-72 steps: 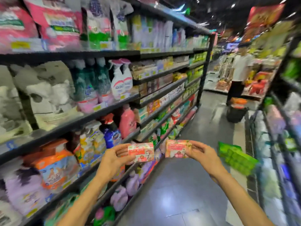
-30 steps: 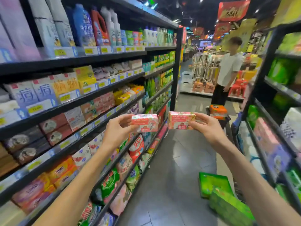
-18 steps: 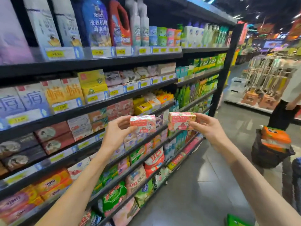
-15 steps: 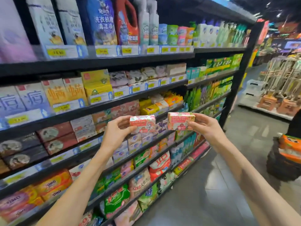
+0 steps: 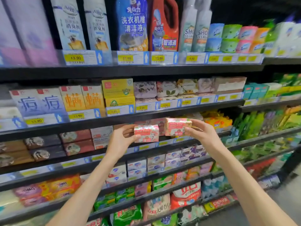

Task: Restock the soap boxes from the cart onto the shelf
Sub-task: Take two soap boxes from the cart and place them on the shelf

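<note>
blue detergent pouch [image 5: 132,25], red jug [image 5: 165,25], yellow boxes [image 5: 118,92], price tags [image 5: 74,58]

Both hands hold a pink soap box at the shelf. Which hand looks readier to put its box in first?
Probably the right hand: its soap box is raised to the row of matching pink boxes, while the left hand holds its box lower, before the shelf edge.

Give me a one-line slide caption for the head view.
Left hand and right hand each hold a pink soap box at the soap shelf.
</note>
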Demonstrator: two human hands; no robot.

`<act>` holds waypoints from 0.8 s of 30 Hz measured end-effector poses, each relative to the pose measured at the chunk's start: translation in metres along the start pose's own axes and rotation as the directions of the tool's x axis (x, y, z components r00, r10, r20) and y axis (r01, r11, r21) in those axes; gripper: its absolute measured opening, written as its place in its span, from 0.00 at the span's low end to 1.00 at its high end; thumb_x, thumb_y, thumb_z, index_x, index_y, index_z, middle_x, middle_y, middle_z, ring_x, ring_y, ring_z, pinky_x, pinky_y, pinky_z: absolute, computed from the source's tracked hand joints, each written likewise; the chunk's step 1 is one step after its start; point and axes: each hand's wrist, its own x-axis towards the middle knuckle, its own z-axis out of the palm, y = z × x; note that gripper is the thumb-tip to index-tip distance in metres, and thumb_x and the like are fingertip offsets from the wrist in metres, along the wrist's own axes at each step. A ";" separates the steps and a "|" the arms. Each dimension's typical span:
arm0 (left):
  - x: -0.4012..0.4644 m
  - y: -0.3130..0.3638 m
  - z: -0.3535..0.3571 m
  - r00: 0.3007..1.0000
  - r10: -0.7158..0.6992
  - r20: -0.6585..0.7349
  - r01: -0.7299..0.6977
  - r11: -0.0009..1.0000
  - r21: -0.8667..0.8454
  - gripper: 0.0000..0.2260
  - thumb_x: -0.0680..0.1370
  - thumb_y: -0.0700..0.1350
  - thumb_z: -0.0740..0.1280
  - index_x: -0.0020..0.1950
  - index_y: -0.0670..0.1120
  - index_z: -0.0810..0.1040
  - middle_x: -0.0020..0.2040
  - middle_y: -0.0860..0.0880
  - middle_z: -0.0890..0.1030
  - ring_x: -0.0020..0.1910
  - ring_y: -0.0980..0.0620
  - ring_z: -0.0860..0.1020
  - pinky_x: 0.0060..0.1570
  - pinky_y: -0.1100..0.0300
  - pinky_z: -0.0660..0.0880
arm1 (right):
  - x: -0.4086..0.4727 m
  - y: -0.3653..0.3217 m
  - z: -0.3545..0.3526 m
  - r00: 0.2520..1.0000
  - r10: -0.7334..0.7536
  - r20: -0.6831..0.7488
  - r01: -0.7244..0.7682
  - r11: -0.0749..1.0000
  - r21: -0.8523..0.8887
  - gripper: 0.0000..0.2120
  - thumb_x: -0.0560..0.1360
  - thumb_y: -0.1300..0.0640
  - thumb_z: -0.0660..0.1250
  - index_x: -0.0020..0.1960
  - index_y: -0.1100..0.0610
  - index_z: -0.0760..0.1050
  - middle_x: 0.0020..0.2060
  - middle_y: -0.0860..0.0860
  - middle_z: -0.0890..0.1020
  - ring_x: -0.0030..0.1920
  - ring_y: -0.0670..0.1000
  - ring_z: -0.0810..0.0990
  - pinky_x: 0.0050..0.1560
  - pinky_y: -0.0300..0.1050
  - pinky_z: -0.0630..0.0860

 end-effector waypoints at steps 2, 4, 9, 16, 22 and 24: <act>0.008 -0.002 0.005 0.999 -0.024 -0.033 0.025 0.999 0.027 0.21 0.71 0.43 0.79 0.62 0.45 0.80 0.54 0.53 0.84 0.54 0.60 0.81 0.63 0.55 0.77 | 0.018 0.007 0.001 0.999 -0.013 0.043 0.014 1.000 -0.017 0.23 0.73 0.48 0.75 0.66 0.50 0.77 0.55 0.43 0.84 0.56 0.41 0.82 0.61 0.47 0.78; 0.013 -0.004 0.012 0.994 -0.054 -0.090 0.061 0.996 0.070 0.21 0.71 0.45 0.79 0.62 0.46 0.81 0.53 0.54 0.83 0.53 0.58 0.81 0.62 0.56 0.76 | 0.031 0.015 0.000 0.997 -0.009 0.071 0.011 1.000 -0.017 0.23 0.73 0.49 0.75 0.66 0.51 0.77 0.53 0.40 0.84 0.53 0.38 0.82 0.60 0.43 0.78; 0.022 -0.016 0.037 0.973 -0.112 -0.202 0.141 0.980 0.140 0.21 0.70 0.46 0.80 0.61 0.44 0.81 0.54 0.50 0.84 0.52 0.54 0.82 0.58 0.55 0.79 | 0.057 0.035 -0.006 0.993 -0.009 0.118 0.013 0.999 -0.036 0.25 0.72 0.49 0.75 0.67 0.53 0.75 0.55 0.42 0.81 0.53 0.40 0.79 0.51 0.33 0.72; 0.028 -0.048 0.059 0.923 -0.198 -0.330 0.287 0.926 0.245 0.29 0.69 0.54 0.80 0.66 0.42 0.79 0.55 0.46 0.85 0.54 0.49 0.83 0.58 0.46 0.80 | 0.074 0.055 -0.011 0.982 0.007 0.186 -0.004 1.000 -0.020 0.30 0.72 0.48 0.75 0.71 0.56 0.73 0.63 0.48 0.79 0.61 0.47 0.78 0.59 0.42 0.71; 0.035 -0.052 0.070 0.907 -0.210 -0.366 0.340 0.878 0.338 0.27 0.71 0.52 0.79 0.65 0.42 0.79 0.58 0.44 0.84 0.55 0.47 0.83 0.58 0.48 0.80 | 0.076 0.066 -0.007 0.980 0.016 0.199 -0.009 0.999 -0.036 0.27 0.74 0.51 0.74 0.70 0.56 0.73 0.57 0.45 0.78 0.51 0.37 0.77 0.47 0.31 0.70; 0.036 -0.049 0.073 0.904 -0.209 -0.374 0.354 0.856 0.376 0.25 0.71 0.52 0.78 0.63 0.42 0.80 0.57 0.44 0.85 0.55 0.45 0.83 0.57 0.48 0.80 | 0.077 0.069 -0.006 0.978 0.018 0.206 -0.009 0.999 -0.045 0.26 0.74 0.51 0.74 0.70 0.55 0.73 0.58 0.45 0.79 0.51 0.36 0.77 0.49 0.34 0.71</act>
